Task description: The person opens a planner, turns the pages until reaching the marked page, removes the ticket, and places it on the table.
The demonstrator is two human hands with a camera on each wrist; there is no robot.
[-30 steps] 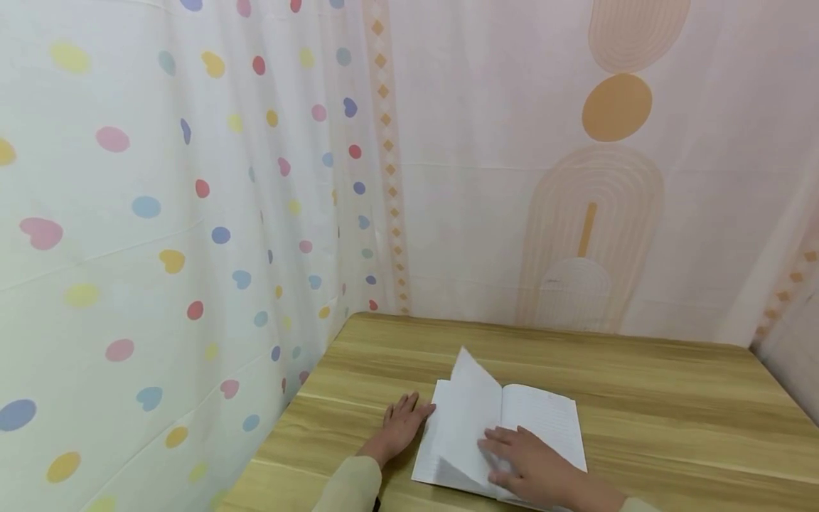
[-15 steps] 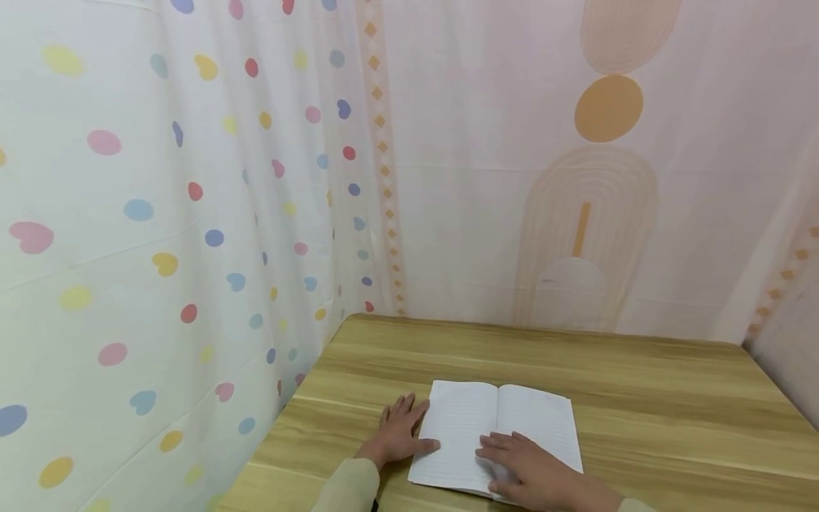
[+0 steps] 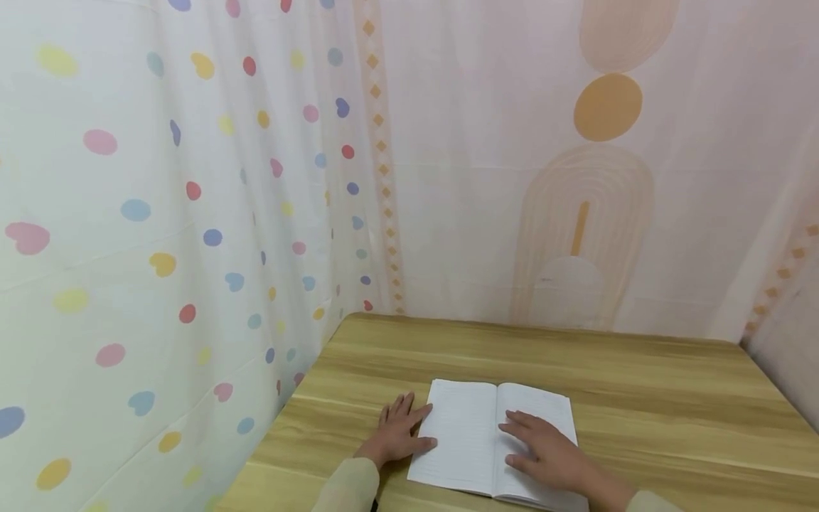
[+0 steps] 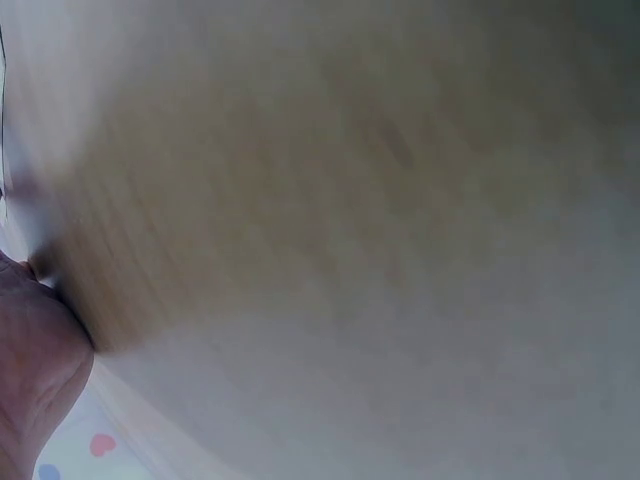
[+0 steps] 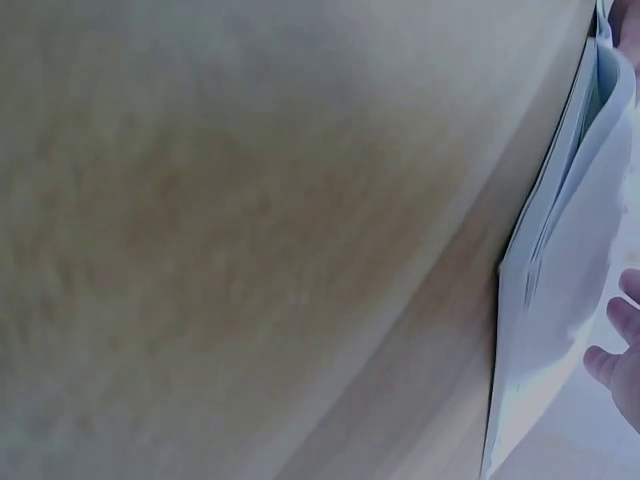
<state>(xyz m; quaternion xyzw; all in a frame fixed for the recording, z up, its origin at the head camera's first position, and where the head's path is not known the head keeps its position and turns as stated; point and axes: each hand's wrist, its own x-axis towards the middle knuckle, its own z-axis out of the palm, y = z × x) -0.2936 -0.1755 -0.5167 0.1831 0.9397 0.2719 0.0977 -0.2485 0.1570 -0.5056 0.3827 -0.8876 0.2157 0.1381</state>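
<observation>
An open notebook [image 3: 462, 434] with white ruled pages lies on the wooden table in the head view. At its left edge is my left hand [image 3: 398, 430], fingers spread, the thumb on the left page and the other fingers mostly on the table. My right hand [image 3: 544, 451] is over the right page, its fingers extended toward the spine and holding nothing. The right wrist view catches the notebook's page edges [image 5: 540, 260] from the side, with fingertips of the right hand [image 5: 620, 340] close to the paper. In the left wrist view only part of the left hand [image 4: 40, 360] shows.
The wood-grain table [image 3: 672, 405] extends behind and to both sides of the notebook. A curtain with coloured dots and hearts [image 3: 160, 213] hangs along the left, and a pale curtain with arch patterns [image 3: 461, 178] runs along the back edge.
A page that stood raised over the left side now lies flat on the left. My right hand has moved right, from near the spine onto the right page. The left thumb has come onto the left page.
</observation>
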